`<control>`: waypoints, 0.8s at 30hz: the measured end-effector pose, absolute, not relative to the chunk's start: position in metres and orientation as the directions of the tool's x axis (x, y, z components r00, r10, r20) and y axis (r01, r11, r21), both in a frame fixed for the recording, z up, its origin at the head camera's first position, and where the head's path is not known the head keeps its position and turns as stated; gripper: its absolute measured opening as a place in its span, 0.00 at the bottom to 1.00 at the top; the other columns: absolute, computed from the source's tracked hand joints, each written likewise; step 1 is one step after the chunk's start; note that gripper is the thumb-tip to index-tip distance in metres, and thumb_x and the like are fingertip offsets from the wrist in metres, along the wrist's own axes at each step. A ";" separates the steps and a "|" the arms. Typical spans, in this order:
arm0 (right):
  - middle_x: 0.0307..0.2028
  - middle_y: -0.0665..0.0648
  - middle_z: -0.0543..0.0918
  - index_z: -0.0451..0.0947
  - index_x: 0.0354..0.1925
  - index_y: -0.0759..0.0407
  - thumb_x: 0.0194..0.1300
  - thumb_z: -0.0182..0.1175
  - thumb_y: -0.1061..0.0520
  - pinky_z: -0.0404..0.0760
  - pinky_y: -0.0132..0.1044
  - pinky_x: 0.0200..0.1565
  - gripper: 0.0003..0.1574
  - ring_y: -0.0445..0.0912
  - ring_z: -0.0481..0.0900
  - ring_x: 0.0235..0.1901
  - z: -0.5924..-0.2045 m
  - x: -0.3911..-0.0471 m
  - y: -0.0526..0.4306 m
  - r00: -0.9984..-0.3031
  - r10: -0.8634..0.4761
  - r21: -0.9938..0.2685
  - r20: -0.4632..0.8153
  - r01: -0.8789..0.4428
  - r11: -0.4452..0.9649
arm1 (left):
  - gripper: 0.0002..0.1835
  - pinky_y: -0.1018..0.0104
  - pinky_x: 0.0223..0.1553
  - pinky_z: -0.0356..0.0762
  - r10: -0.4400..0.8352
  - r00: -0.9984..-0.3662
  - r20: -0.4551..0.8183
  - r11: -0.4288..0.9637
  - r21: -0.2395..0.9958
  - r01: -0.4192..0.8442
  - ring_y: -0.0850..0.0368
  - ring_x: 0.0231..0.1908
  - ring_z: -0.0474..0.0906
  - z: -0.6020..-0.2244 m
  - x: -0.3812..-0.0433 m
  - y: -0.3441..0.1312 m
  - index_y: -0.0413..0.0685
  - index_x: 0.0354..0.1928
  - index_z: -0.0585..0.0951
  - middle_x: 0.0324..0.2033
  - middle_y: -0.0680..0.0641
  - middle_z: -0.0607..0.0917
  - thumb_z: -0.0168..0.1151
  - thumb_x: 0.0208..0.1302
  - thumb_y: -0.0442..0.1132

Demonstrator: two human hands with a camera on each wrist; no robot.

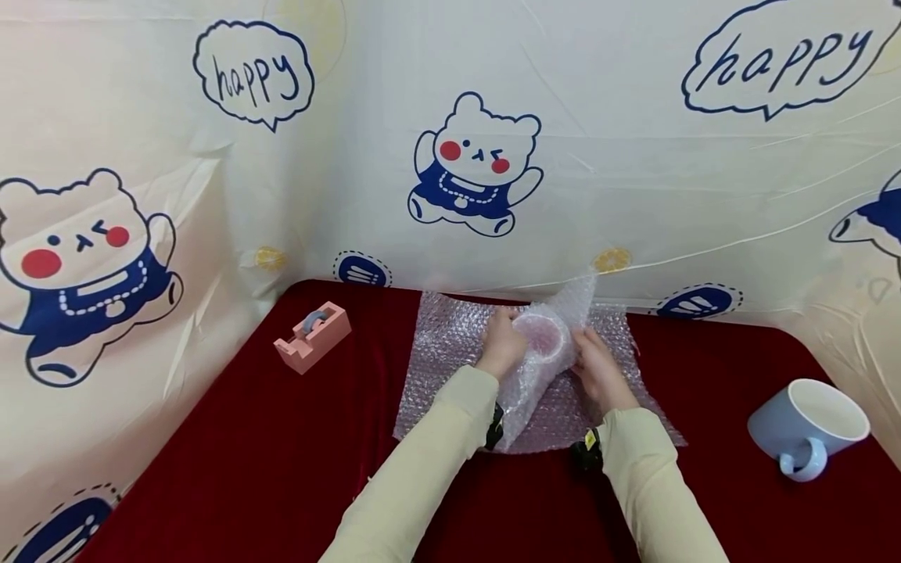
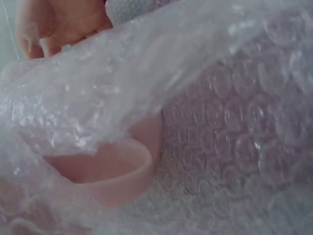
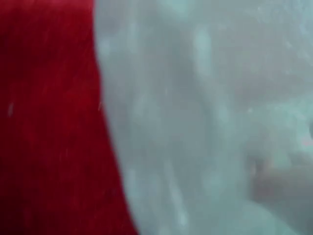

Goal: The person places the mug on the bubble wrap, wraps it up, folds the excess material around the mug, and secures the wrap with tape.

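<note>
A pink mug (image 1: 542, 335) stands partly swathed in bubble wrap (image 1: 450, 344), its round opening facing up in the head view. My left hand (image 1: 502, 344) grips the wrap at the mug's left side. On the right, my right hand (image 1: 598, 366) holds the wrap close against the mug, its fingertips partly hidden. The left wrist view shows the pink mug's curved handle (image 2: 127, 188) under a fold of the wrap, with a hand's fingers at the upper left. The right wrist view is blurred, mostly wrap (image 3: 166, 122) over red cloth.
A pink tape dispenser (image 1: 313, 340) with a roll of tape sits at the table's left. A blue mug (image 1: 795, 426) with a white inside stands at the right. Dark red cloth (image 1: 281, 453) covers the table, and a printed curtain (image 1: 598, 156) hangs behind it.
</note>
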State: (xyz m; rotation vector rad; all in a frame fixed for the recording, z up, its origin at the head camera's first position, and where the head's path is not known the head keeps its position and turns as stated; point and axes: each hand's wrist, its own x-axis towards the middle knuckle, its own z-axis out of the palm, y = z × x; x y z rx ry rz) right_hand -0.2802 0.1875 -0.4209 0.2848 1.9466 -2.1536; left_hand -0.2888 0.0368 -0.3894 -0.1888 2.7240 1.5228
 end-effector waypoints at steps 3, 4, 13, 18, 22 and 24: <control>0.70 0.66 0.54 0.35 0.75 0.58 0.77 0.33 0.50 0.53 0.48 0.71 0.36 0.53 0.59 0.67 -0.419 -0.282 0.185 -0.956 -0.024 -0.952 -0.291 0.292 -0.091 | 0.28 0.50 0.57 0.69 -0.088 -0.992 -0.088 0.509 0.853 -0.121 0.37 0.57 0.67 -0.388 -0.289 0.037 0.44 0.59 0.72 0.58 0.36 0.73 0.52 0.53 0.22; 0.67 0.64 0.59 0.37 0.75 0.59 0.77 0.33 0.50 0.57 0.45 0.69 0.36 0.49 0.64 0.63 -0.418 -0.282 0.185 -0.958 -0.020 -0.954 -0.288 0.288 -0.082 | 0.28 0.50 0.57 0.69 -0.085 -0.992 -0.091 0.508 0.853 -0.122 0.37 0.57 0.67 -0.388 -0.289 0.036 0.44 0.59 0.72 0.59 0.36 0.73 0.52 0.54 0.23; 0.30 0.37 0.74 0.69 0.48 0.59 0.72 0.42 0.60 0.72 0.23 0.42 0.11 0.30 0.72 0.33 -0.422 -0.287 0.180 -0.978 0.136 -0.982 -0.158 0.141 -0.123 | 0.26 0.50 0.55 0.69 -0.087 -0.995 -0.050 0.523 0.848 -0.089 0.37 0.54 0.68 -0.391 -0.288 0.038 0.42 0.56 0.73 0.55 0.35 0.74 0.53 0.52 0.23; 0.34 0.37 0.74 0.70 0.48 0.56 0.72 0.42 0.61 0.71 0.23 0.46 0.12 0.30 0.72 0.38 -0.423 -0.287 0.179 -0.981 0.128 -0.981 -0.146 0.126 -0.149 | 0.27 0.50 0.55 0.70 -0.088 -0.994 -0.059 0.516 0.851 -0.096 0.37 0.54 0.68 -0.391 -0.289 0.038 0.43 0.55 0.73 0.54 0.36 0.75 0.55 0.50 0.23; 0.41 0.39 0.71 0.62 0.64 0.63 0.72 0.40 0.61 0.66 0.23 0.53 0.24 0.30 0.69 0.44 -0.423 -0.288 0.179 -0.984 0.088 -0.976 -0.156 0.140 -0.167 | 0.28 0.49 0.55 0.70 -0.088 -0.993 -0.081 0.504 0.856 -0.114 0.38 0.55 0.67 -0.390 -0.289 0.038 0.44 0.57 0.72 0.55 0.36 0.74 0.55 0.50 0.23; 0.42 0.39 0.71 0.61 0.65 0.63 0.72 0.39 0.62 0.66 0.23 0.53 0.25 0.30 0.69 0.44 -0.423 -0.289 0.179 -0.983 0.079 -0.971 -0.163 0.146 -0.189 | 0.29 0.49 0.55 0.70 -0.089 -0.992 -0.084 0.502 0.857 -0.117 0.38 0.55 0.67 -0.390 -0.289 0.037 0.44 0.58 0.72 0.55 0.36 0.74 0.55 0.50 0.23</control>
